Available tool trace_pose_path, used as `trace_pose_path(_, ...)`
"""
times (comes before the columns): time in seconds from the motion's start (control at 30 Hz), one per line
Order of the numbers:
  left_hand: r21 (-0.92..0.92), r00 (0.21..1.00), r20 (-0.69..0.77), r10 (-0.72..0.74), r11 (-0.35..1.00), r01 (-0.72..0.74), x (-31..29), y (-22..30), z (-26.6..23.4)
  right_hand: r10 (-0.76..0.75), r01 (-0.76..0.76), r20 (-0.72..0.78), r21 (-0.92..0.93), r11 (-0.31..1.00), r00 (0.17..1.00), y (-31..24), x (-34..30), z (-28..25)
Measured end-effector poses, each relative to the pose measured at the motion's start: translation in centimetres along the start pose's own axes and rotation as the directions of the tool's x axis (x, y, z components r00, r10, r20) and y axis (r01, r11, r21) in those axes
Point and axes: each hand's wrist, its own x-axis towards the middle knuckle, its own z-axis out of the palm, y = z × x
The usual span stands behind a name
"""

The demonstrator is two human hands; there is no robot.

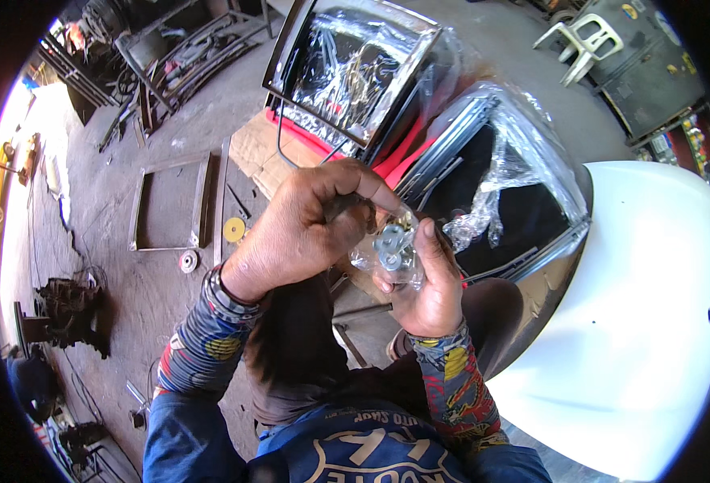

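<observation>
A small clear plastic bag (393, 247) with several shiny metal washers or nuts inside is between my two hands, in front of my chest. My left hand (313, 221) has its fingers curled, with thumb and forefinger pinching the bag's upper edge. From below, my right hand (430, 294) cradles the bag, its thumb pressed along the right side. My fingers partly hide the bag's contents. Just beyond the hands lies a dark panel (524, 211) edged with metal strips and covered by crumpled clear plastic wrap (490, 193).
A second plastic-wrapped frame (355, 68) rests on cardboard (260, 157) ahead. On the floor to the left lie a rectangular metal frame (204, 201), a yellow disc (234, 229) and a small round wheel (188, 260). A large white panel (620, 322) stands close on my right.
</observation>
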Motion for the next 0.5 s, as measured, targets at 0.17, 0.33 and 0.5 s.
trace_pose_path(0.17,0.28,0.938,0.113,0.329,0.895,-0.348,0.4,0.2,3.2,-0.057,0.059,-0.081,0.021,0.998,0.995,-1.4,-4.1,-1.3)
trace_pose_path(0.33,0.237,0.907,0.271,0.323,0.891,-0.388,2.6,-1.7,6.6,-0.033,0.04,-0.147,0.042,0.998,0.989,-2.8,-5.5,-5.0)
trace_pose_path(0.5,0.213,0.892,0.331,0.308,0.896,-0.389,4.1,-3.5,9.8,-0.003,0.022,-0.218,0.084,0.996,0.976,-2.8,-5.9,-9.5)
